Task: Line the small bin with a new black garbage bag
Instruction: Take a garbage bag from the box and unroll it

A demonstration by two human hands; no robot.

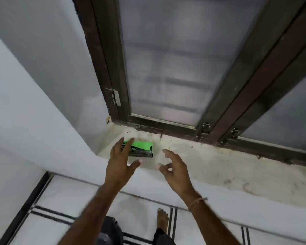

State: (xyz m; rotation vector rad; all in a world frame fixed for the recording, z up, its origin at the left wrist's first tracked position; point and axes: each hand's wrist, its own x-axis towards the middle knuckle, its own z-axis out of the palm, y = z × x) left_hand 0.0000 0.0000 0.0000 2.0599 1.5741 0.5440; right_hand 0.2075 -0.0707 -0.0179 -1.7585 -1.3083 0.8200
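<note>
A green and black box of garbage bags [142, 148] lies on the pale stone window sill [210, 161], near its left end. My left hand [121, 160] is spread over the box's left end, fingers straight, thumb out to the right; whether it touches the box I cannot tell. My right hand [173, 167] hovers just right of the box with fingers loosely curled, holding nothing. No bin is in view.
A brown-framed sliding window [166, 68] with frosted panes rises behind the sill. White walls close in on the left [25, 103]. Below the sill is white tiled floor [78, 200] with dark stripes, where my bare foot [162, 219] stands.
</note>
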